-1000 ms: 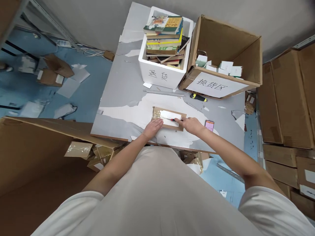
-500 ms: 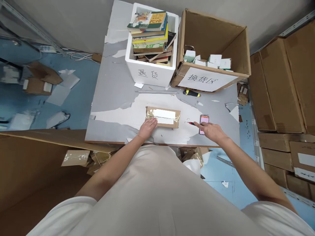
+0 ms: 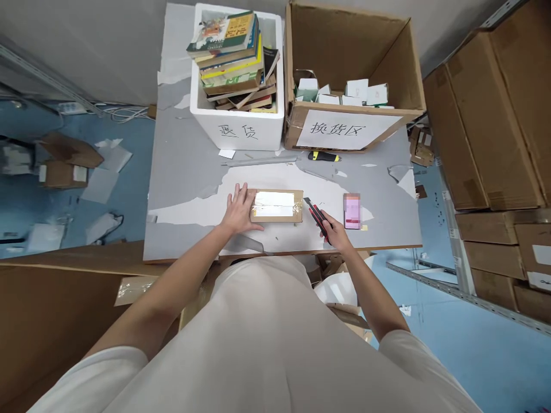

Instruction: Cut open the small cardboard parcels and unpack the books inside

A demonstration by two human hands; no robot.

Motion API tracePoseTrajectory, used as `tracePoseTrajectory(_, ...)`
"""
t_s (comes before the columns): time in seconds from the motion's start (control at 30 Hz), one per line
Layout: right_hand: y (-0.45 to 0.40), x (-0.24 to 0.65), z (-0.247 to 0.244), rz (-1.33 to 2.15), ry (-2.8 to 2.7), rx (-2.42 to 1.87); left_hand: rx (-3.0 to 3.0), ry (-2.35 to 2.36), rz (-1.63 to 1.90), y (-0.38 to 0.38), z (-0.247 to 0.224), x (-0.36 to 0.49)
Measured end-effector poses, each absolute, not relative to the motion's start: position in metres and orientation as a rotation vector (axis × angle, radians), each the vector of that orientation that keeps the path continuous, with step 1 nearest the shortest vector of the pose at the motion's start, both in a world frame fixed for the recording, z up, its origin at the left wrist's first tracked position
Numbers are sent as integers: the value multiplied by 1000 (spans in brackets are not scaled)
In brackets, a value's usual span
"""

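Observation:
A small taped cardboard box (image 3: 275, 214) with a white label lies flat near the table's front edge. My left hand (image 3: 238, 211) rests against its left end, fingers spread. In my right hand (image 3: 334, 230), closed round its handle, is a red and black utility knife (image 3: 317, 217); the tip points at the box's right end, close beside it. To the right of that hand a phone (image 3: 352, 211) with a pink screen lies on the table.
A white foam box (image 3: 241, 131) of books and a large carton (image 3: 348, 131) with small white boxes stand at the table's back. A yellow and black cutter (image 3: 323, 156) lies before the carton. Stacked cartons (image 3: 491, 120) stand at the right.
My right hand has left the phone and taken hold of the red and black knife, now beside the small box. My left hand has shifted to the box's left end and spread its fingers.

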State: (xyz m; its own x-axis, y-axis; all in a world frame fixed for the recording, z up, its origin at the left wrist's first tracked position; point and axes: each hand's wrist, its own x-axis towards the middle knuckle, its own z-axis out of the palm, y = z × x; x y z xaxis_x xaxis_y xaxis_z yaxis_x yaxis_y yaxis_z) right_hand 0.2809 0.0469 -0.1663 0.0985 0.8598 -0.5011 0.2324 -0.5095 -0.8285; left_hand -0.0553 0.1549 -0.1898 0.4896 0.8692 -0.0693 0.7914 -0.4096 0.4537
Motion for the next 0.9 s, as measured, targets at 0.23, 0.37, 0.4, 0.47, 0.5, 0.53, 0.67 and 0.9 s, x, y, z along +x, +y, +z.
tracePoseTrajectory(0.23,47,286,-169,1541,-1099,-1770,2290,1360,502,152,-211,-52)
tracePoseTrajectory(0.37,51,294,-164,1590,-1188,-1786,2241,1404,535,150,-211,-51)
tracePoseTrajectory(0.4,51,296,-161,1603,-1211,-1787,2232,1414,533,150,-210,-50)
tracePoseTrajectory(0.47,50,300,-156,1629,-1253,-1790,2220,1427,529,150,-209,-50)
tracePoseTrajectory(0.5,48,300,-154,1641,-1270,-1793,2215,1430,531,150,-208,-49)
tracePoseTrajectory(0.53,45,301,-152,1654,-1287,-1796,2212,1430,535,150,-208,-49)
tracePoseTrajectory(0.67,32,300,-147,1689,-1310,-1794,2217,1409,566,149,-208,-50)
tracePoseTrajectory(0.9,9,304,-148,1772,-1260,-1757,2203,1392,537,151,-207,-51)
